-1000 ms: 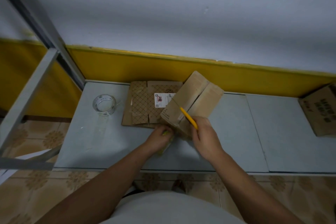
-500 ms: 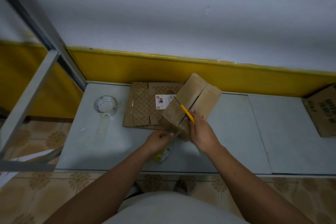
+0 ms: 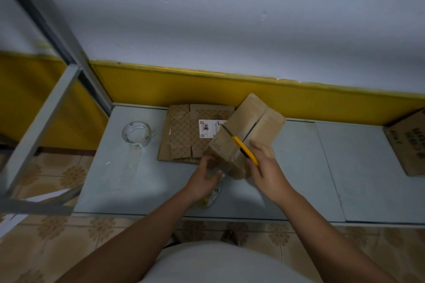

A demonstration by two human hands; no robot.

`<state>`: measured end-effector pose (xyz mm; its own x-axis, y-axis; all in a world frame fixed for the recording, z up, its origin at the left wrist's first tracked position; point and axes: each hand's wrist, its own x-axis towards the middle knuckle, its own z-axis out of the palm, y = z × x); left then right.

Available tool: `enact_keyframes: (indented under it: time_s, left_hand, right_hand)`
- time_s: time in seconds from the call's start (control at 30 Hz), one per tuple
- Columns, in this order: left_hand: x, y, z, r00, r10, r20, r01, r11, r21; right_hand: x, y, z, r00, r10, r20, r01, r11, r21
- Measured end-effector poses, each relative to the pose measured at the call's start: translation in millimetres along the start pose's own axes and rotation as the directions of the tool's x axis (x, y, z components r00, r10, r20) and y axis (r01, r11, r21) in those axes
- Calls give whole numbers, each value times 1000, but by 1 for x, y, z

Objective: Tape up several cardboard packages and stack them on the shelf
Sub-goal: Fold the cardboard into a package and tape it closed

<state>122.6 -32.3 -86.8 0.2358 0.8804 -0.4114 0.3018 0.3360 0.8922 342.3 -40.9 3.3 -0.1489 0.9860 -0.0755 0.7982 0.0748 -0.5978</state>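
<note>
A small brown cardboard box [image 3: 250,128] stands tilted on the grey shelf [image 3: 142,181], its two top flaps closed. My right hand [image 3: 264,165] rests against its near right side and grips a yellow utility knife [image 3: 243,148], blade pointing up-left across the box. My left hand [image 3: 203,179] is at the box's near lower corner, holding a roll of clear tape [image 3: 215,190] with tape pulled toward the box. A flattened patterned carton [image 3: 184,135] with a white label lies behind the box.
A second roll of clear tape [image 3: 136,133] lies at the left of the shelf, with a strip trailing toward me. A printed cardboard box [image 3: 409,142] sits at the far right. Grey metal frame posts [image 3: 39,108] rise at the left. The yellow and white wall is behind.
My left hand has drawn the tape roll back toward me, away from the box. My right hand slid up along the box's side with the knife. The box stays tilted in place.
</note>
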Motion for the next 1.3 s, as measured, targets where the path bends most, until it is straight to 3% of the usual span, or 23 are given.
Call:
enact_keyframes:
  time_s: [0.2, 0.33, 0.77, 0.93, 1.07, 1.2, 1.3]
  left_hand:
    - [8, -5, 1, 996, -75, -58, 80, 992, 99]
    - [12, -5, 2, 997, -61, -37, 68, 975, 214]
    - [7, -5, 1, 1000, 31, 0, -30, 981, 191]
    - [9, -6, -8, 999, -7, -35, 14, 982, 186]
    - [-4, 4, -28, 994, 65, -87, -43, 971, 235]
    - [-25, 22, -55, 986, 159, -42, -130, 913, 387]
    - [-32, 34, -82, 967, 253, -26, -192, 794, 577]
  right_hand:
    - [-54, -15, 8, 973, 116, 197, -90, 986, -137]
    - [-59, -20, 16, 952, 199, 232, -166, 974, -154]
    - [-33, -18, 36, 901, 348, 260, -228, 888, -399]
    - [-39, 5, 41, 882, 369, 293, -237, 885, -401]
    - [-63, 45, 41, 909, 343, 238, -260, 911, -322]
    - [-70, 79, 44, 925, 297, 238, -247, 944, -218]
    - [-64, 94, 48, 951, 244, 191, -201, 955, -219]
